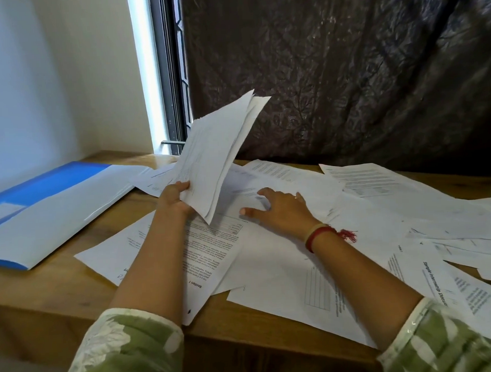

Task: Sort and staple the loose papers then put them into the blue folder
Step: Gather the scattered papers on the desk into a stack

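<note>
Early stage imo: left hand (173,198) is gripping a raised stack (215,159), right hand (282,209) is pressing flat, fingers spread, on loose papers (270,263) around it, blue folder (47,181) is lying left of both hands; stapling & filing undone.
</note>
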`<state>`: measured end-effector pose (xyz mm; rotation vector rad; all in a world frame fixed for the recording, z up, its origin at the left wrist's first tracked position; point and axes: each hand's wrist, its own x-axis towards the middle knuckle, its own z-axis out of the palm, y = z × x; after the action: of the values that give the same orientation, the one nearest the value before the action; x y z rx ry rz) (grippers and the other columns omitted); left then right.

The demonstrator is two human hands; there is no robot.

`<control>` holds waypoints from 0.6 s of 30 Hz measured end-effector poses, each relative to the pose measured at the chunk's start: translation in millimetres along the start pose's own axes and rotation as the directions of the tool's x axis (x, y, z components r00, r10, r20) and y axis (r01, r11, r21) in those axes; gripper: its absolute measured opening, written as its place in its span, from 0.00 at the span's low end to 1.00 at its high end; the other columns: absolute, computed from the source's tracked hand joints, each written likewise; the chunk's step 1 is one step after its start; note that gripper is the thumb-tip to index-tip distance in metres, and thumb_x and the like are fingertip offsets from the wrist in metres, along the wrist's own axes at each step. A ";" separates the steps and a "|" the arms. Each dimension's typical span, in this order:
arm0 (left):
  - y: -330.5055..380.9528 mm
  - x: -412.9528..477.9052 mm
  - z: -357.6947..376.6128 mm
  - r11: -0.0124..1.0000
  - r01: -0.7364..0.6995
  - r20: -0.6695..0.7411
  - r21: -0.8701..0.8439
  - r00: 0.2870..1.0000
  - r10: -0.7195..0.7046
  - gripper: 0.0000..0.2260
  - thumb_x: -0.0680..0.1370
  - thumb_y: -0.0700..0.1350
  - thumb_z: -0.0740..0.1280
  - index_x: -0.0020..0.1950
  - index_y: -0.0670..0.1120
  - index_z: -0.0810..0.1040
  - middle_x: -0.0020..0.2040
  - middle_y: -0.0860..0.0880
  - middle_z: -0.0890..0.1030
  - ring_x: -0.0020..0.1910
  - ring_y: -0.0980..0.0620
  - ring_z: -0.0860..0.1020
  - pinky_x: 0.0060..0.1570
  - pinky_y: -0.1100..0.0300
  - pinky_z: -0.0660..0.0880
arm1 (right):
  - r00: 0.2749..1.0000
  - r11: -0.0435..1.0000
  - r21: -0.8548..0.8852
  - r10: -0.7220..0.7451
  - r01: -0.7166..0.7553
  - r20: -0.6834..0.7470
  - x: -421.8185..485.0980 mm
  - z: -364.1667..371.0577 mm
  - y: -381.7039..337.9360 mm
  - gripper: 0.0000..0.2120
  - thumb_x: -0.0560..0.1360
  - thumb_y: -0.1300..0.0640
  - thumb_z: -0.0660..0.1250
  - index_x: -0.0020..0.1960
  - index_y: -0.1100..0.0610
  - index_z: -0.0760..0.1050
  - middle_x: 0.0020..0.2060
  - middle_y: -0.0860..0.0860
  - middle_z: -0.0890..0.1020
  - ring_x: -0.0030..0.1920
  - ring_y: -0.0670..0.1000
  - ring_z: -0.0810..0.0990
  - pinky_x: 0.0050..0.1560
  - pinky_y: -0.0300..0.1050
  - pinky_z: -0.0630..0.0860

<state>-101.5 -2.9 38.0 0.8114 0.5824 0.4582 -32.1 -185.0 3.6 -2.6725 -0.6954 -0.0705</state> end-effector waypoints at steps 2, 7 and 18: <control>0.3 3.9 -4.1 0.995 -0.029 0.025 0.092 0.999 0.027 0.15 0.82 0.32 0.58 0.68 0.40 0.70 0.55 0.41 0.77 0.40 0.49 0.74 0.46 0.60 0.79 | 0.998 0.992 -0.127 -0.009 0.017 0.058 -0.4 3.9 -4.9 0.43 0.69 0.24 0.56 0.75 0.48 0.59 0.71 0.53 0.70 0.70 0.58 0.69 0.71 0.61 0.57; 1.6 7.6 -4.1 0.994 -0.002 0.063 0.106 0.998 -0.004 0.19 0.81 0.38 0.63 0.73 0.42 0.68 0.46 0.48 0.75 0.38 0.50 0.72 0.40 0.55 0.75 | 0.996 0.994 -0.077 0.079 -0.075 0.052 1.5 -5.1 -7.4 0.48 0.67 0.28 0.66 0.77 0.48 0.52 0.73 0.53 0.66 0.72 0.60 0.64 0.71 0.60 0.59; 18.8 16.6 -2.0 0.990 0.019 0.212 -0.139 0.977 0.011 0.18 0.79 0.32 0.61 0.65 0.50 0.72 0.56 0.46 0.77 0.48 0.45 0.79 0.36 0.51 0.77 | 0.910 0.605 0.775 0.403 -0.185 -0.098 14.4 -16.5 20.8 0.06 0.70 0.66 0.64 0.42 0.57 0.74 0.41 0.58 0.78 0.44 0.60 0.80 0.48 0.59 0.81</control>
<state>-93.2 19.3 46.4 0.7131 0.3490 0.3980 -8.8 -201.3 13.7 -1.8616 -0.1084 -0.0347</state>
